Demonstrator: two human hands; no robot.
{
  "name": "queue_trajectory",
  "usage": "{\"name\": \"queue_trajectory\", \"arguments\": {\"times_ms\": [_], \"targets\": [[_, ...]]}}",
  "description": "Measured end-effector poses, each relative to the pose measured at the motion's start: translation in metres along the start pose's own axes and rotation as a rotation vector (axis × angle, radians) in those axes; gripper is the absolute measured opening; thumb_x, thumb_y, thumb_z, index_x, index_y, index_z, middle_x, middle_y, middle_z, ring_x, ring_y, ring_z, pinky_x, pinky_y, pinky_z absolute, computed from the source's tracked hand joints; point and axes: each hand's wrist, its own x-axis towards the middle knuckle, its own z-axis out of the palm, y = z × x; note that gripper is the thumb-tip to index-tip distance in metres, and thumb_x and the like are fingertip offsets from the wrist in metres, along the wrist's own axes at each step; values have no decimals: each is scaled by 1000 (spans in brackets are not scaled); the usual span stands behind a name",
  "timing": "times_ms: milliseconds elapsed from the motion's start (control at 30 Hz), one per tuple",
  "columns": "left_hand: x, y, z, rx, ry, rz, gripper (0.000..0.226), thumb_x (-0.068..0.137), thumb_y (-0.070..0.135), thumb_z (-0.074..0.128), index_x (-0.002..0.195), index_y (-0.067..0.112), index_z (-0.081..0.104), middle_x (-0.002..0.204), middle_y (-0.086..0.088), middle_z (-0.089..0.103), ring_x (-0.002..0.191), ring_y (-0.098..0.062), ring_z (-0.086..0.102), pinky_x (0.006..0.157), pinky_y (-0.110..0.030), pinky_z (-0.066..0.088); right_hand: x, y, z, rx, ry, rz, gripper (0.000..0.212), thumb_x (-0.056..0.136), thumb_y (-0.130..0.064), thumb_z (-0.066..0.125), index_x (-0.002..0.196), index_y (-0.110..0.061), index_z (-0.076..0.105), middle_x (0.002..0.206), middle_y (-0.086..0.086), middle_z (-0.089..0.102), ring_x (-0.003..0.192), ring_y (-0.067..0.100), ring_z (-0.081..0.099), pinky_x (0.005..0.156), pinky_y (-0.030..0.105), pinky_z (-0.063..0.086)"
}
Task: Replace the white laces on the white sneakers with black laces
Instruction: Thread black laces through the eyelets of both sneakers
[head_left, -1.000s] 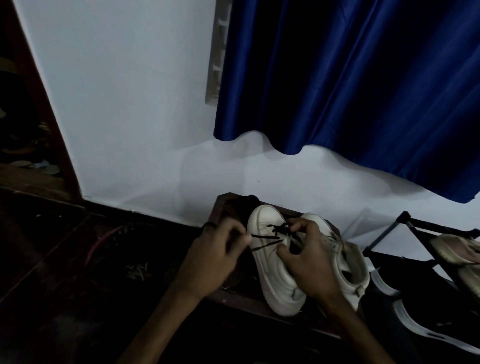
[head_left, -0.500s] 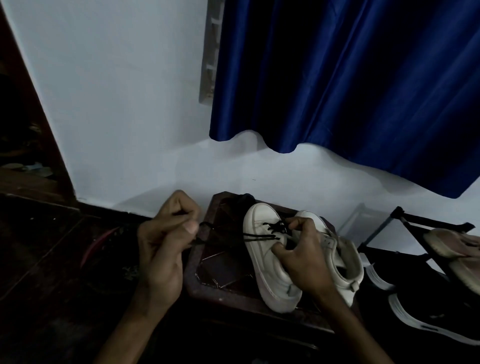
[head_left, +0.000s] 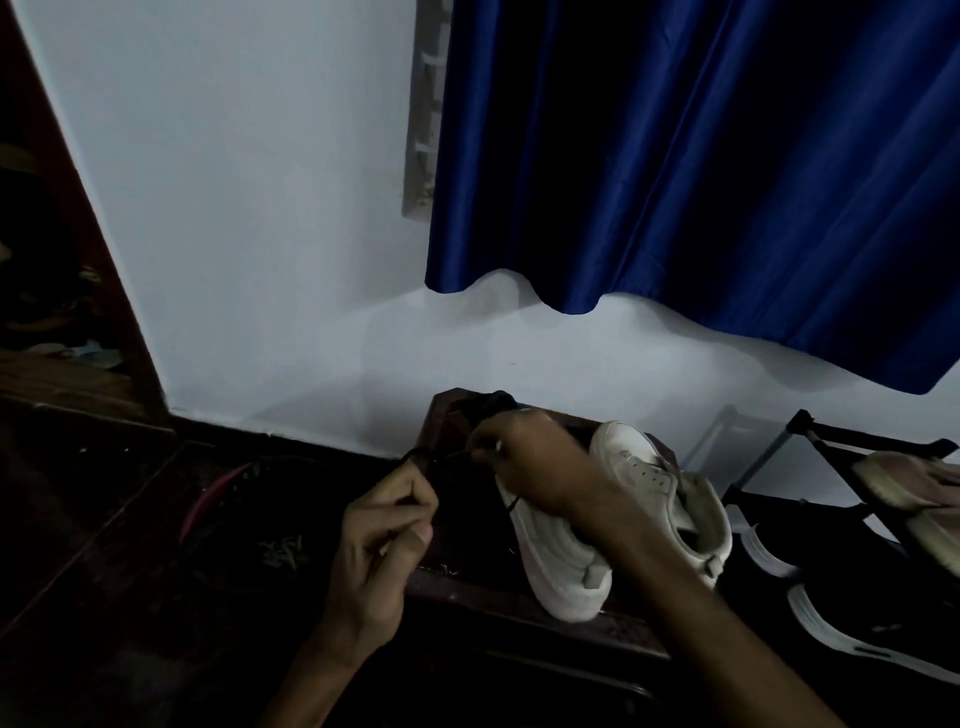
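Note:
Two white sneakers stand side by side on a dark wooden stool (head_left: 467, 587). The near sneaker (head_left: 556, 556) carries a black lace (head_left: 511, 503) that runs off its left side. My left hand (head_left: 387, 535) is left of the shoes, fingers curled, pinching the black lace end. My right hand (head_left: 524, 457) reaches across the toe of the near sneaker and pinches the lace close to the left hand. The far sneaker (head_left: 670, 488) shows its toe and open collar behind my right forearm. The eyelets of the near shoe are hidden by my right hand.
A black shoe rack (head_left: 841, 467) stands at the right with a tan shoe (head_left: 914, 493) on it and dark white-soled shoes (head_left: 852, 623) below. A blue curtain (head_left: 701, 171) hangs over the white wall (head_left: 234, 234). Dark floor lies to the left.
My right hand left the lacing area and moved left over the shoe's toe to the lace. My left hand came back rightward and lower, still pinching the lace.

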Motion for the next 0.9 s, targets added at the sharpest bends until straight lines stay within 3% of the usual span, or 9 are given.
{"name": "queue_trajectory", "arguments": {"times_ms": [67, 133, 267, 433, 600, 733, 833, 900], "targets": [[-3, -4, 2, 8, -24, -10, 29, 85, 21, 44, 58, 20, 34, 68, -1, 41, 60, -24, 40, 56, -31, 28, 11, -10, 17, -257, -239, 6, 26, 88, -24, 63, 109, -10, 64, 111, 14, 64, 101, 32, 63, 76, 36, 49], [-4, -9, 1, 22, -48, -32, 28, 86, 21, 44, 61, 29, 34, 70, 2, 41, 60, -24, 40, 55, -35, 28, 12, -17, 31, -437, -307, 14, 32, 90, -15, 61, 119, -3, 58, 119, 18, 60, 109, 37, 60, 81, 43, 50], [-6, -23, -1, 93, -166, -99, 27, 87, 22, 45, 62, 30, 39, 71, 2, 44, 59, -22, 43, 54, -39, 30, 11, -20, 43, -497, -245, 28, 28, 97, -5, 42, 120, 0, 57, 120, 19, 60, 110, 38, 60, 84, 43, 49], [-2, -38, 7, 89, -285, -135, 28, 86, 21, 47, 60, 28, 39, 72, 5, 44, 62, -12, 44, 61, -21, 31, 6, -17, 50, -464, -197, 25, 28, 97, -5, 37, 116, -1, 58, 117, 18, 62, 107, 37, 62, 81, 42, 50], [1, -55, 10, 166, -369, -139, 30, 86, 18, 49, 58, 26, 40, 73, 7, 44, 63, -12, 46, 60, -24, 31, 7, -15, 53, -442, -176, 60, 30, 97, -5, 35, 116, -3, 59, 118, 15, 62, 108, 34, 62, 82, 40, 49], [7, -61, 7, 218, -424, -123, 31, 89, 22, 52, 60, 13, 45, 79, 2, 47, 70, -16, 53, 60, -32, 40, 10, -13, 35, -262, -109, 148, 25, 92, -10, 46, 115, -1, 52, 113, 21, 61, 104, 40, 61, 78, 40, 48], [9, -69, 5, 384, -492, -96, 21, 91, 30, 55, 77, 14, 61, 89, 7, 57, 88, -9, 59, 76, -37, 51, 18, -1, 3, 15, 95, 231, 10, 82, -12, 59, 91, -8, 59, 91, 18, 67, 86, 37, 64, 67, 34, 47], [6, -74, 7, 505, -519, -80, 15, 91, 35, 55, 91, 22, 61, 95, 15, 56, 95, 0, 56, 81, -33, 50, 19, 7, -17, 166, 200, 249, 6, 77, -9, 63, 76, -11, 57, 77, 13, 67, 72, 32, 66, 63, 40, 54]]}}
